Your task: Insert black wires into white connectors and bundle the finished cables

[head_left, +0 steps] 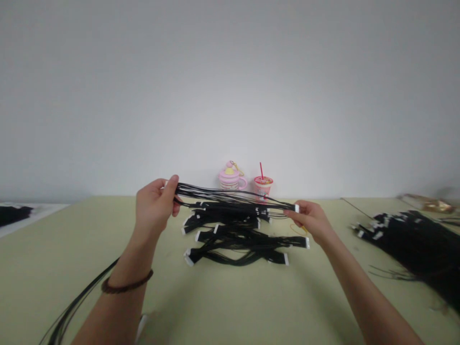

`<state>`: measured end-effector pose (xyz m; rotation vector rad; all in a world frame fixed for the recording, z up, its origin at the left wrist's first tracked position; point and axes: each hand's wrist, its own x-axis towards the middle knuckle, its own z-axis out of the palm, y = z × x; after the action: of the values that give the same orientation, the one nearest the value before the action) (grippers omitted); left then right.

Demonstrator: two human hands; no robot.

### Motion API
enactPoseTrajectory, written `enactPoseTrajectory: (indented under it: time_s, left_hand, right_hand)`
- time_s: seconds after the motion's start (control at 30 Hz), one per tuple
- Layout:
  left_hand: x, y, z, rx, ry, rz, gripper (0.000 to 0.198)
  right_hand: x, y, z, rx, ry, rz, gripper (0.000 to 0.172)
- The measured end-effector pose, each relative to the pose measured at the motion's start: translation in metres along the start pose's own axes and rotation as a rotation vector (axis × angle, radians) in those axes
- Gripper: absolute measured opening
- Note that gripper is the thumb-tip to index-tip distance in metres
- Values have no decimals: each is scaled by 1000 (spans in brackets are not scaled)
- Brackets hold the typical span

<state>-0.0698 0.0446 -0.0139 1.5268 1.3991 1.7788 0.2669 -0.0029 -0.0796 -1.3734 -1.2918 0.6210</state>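
Between my two hands a wire harness [215, 193] of thin black wires is stretched above the table. My left hand [156, 203] is closed round its left end, and more black wires hang down behind that forearm. My right hand [311, 219] pinches the other end, where a white connector [296, 208] shows at the fingertips. Beneath it, several black wire harnesses [244, 238] with white connectors lie in a loose pile. A small yellow loop [299, 230] is by my right fingers; what it belongs to is unclear.
A pink lidded mug [229, 179] and a pink cup with a red straw [263, 187] stand against the wall. On the right of the pale green table [223, 306] lies a large heap of black wires [413, 244]. Something dark [14, 214] rests on a white surface at far left.
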Motion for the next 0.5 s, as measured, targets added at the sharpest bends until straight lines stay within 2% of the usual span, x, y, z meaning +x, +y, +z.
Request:
enactPoseTrajectory:
  time_s: [0.2,0.4,0.5]
  left_hand:
    - [1,-2,2,-67,-12,29,30]
    - [8,-7,-4,-87,-133,93,21]
    - [10,-9,-7,-136,-148,98,21]
  right_hand:
    - [4,6,4,-14,122,-38,48]
    - [2,3,-5,12,114,-67,47]
    - [-1,0,-7,25,100,-72,45]
